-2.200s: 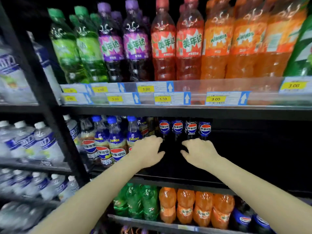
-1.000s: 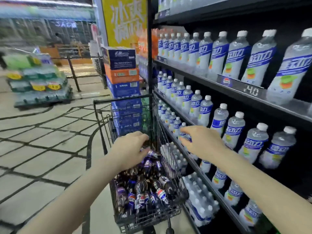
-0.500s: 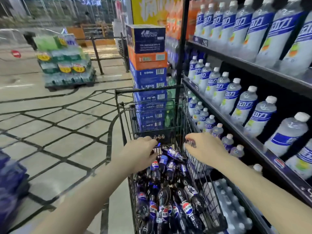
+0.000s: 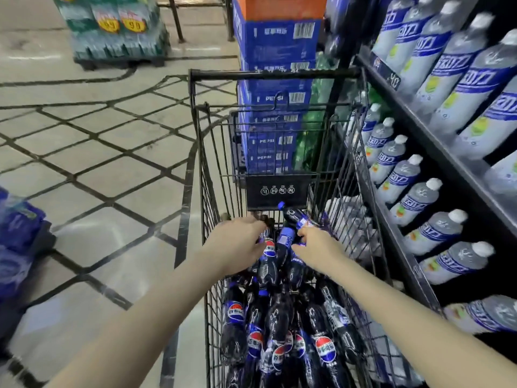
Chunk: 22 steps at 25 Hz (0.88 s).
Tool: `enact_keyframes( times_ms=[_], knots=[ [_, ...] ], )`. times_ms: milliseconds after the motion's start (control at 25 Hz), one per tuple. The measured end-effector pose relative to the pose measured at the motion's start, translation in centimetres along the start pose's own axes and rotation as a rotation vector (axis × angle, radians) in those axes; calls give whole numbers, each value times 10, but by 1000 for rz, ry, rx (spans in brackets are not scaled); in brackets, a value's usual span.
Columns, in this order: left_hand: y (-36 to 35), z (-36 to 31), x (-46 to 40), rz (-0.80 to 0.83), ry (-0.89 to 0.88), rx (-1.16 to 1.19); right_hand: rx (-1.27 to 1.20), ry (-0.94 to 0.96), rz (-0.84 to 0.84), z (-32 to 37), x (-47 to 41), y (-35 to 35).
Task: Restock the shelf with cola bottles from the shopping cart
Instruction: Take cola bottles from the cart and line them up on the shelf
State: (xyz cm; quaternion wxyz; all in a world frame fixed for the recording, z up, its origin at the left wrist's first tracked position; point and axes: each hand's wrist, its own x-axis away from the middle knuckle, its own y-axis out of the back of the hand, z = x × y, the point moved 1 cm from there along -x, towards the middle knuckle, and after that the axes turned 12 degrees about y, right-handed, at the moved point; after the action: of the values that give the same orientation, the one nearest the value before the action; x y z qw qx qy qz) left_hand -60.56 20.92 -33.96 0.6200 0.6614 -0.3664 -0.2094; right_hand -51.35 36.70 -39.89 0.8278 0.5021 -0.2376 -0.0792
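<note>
A black wire shopping cart stands in front of me against the shelving, with several dark cola bottles with blue labels lying piled in its basket. My left hand is down in the far end of the basket, fingers curled over a cola bottle with a round red-and-blue logo. My right hand is beside it, fingers closed on another cola bottle whose blue cap points up and left. The cola shelf is out of view.
Shelves of pale bottles with white caps run along the right, close to the cart. Stacked blue cola cartons stand beyond the cart. A pallet of green packs sits far left, blue packs near left, tiled floor between.
I turned from the cola shelf to the cart. Both hands dropped from above the basket onto the bottles at its far end and closed on them.
</note>
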Motion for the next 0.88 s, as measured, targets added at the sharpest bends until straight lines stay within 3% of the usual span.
enact_keyframes(
  times_ms=[320, 520, 640, 880],
  knots=[
    [-90, 32, -66, 143, 70, -13, -141, -112, 201, -26, -97, -125],
    [-118, 43, -79, 172, 87, 18, -451, -263, 172, -32, -119, -171],
    [-128, 47, -84, 181, 91, 37, -516, -349, 150, -35, -126, -184],
    [-138, 42, -94, 225, 180, 104, -758, -383, 35, -40, -125, -190]
  ],
)
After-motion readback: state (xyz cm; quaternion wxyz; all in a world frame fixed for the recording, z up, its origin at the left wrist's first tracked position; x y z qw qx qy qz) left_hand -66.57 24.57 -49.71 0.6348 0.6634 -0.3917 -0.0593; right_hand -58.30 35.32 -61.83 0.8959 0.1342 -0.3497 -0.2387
